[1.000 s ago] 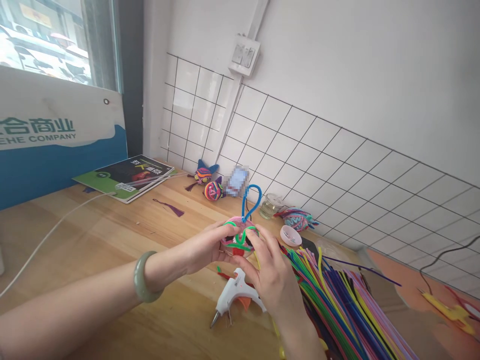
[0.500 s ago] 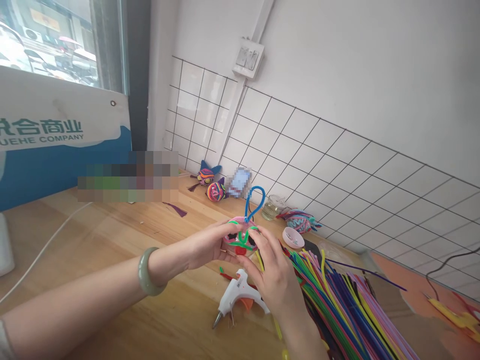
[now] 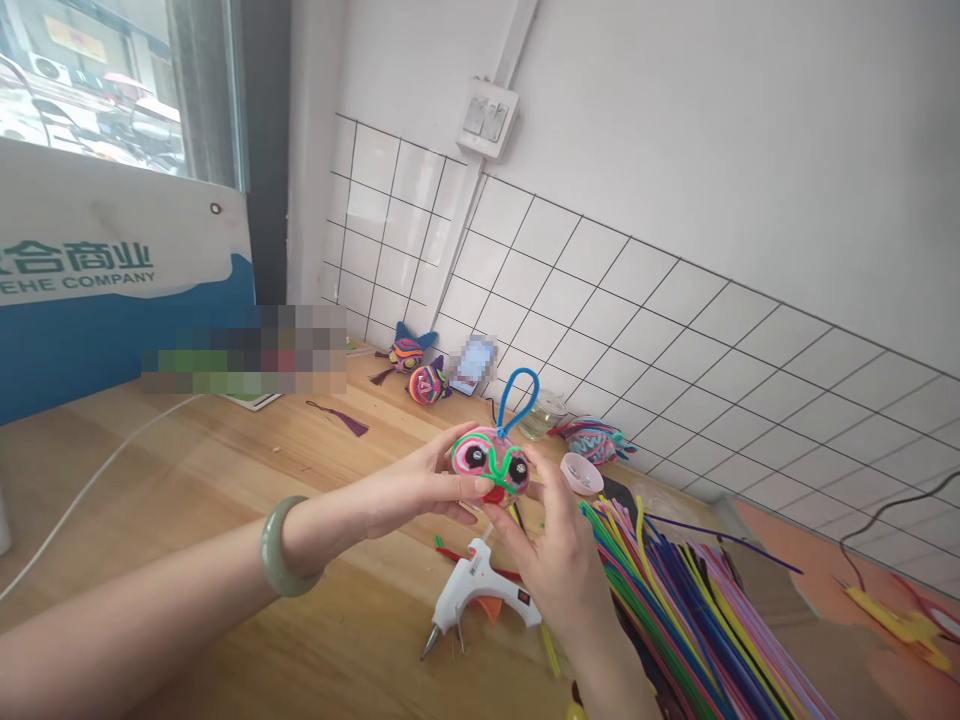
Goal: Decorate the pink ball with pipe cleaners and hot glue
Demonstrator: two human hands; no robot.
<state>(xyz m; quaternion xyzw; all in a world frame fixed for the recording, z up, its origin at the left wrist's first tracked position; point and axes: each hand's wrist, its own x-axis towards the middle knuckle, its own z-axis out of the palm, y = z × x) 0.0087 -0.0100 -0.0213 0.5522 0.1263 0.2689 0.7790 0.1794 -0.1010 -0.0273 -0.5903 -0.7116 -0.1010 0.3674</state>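
A round pink ornament (image 3: 493, 440) with black eyes, green trim, a red mouth and a blue loop on top is held up over the table. My left hand (image 3: 420, 482) grips it from the left, the thumb on its front near the mouth. From the right and below, my right hand (image 3: 551, 520) holds it between thumb and fingers. Beneath my hands a white glue gun (image 3: 469, 590) lies on the wooden table (image 3: 337, 640), its nozzle pointing down to the left.
Bundled colourful pipe cleaners (image 3: 690, 610) lie at the right. Along the wall are two striped ornaments, a phone (image 3: 474, 365), a glass jar (image 3: 544, 415), a blue and pink ornament (image 3: 592, 440) and a small pink dish (image 3: 581, 474). A purple tassel (image 3: 345, 419) lies farther left.
My thumb and fingers have shifted off the ornament's upper front, so both eyes now show. My left thumb is lower, by the mouth. The whole view has shifted slightly.
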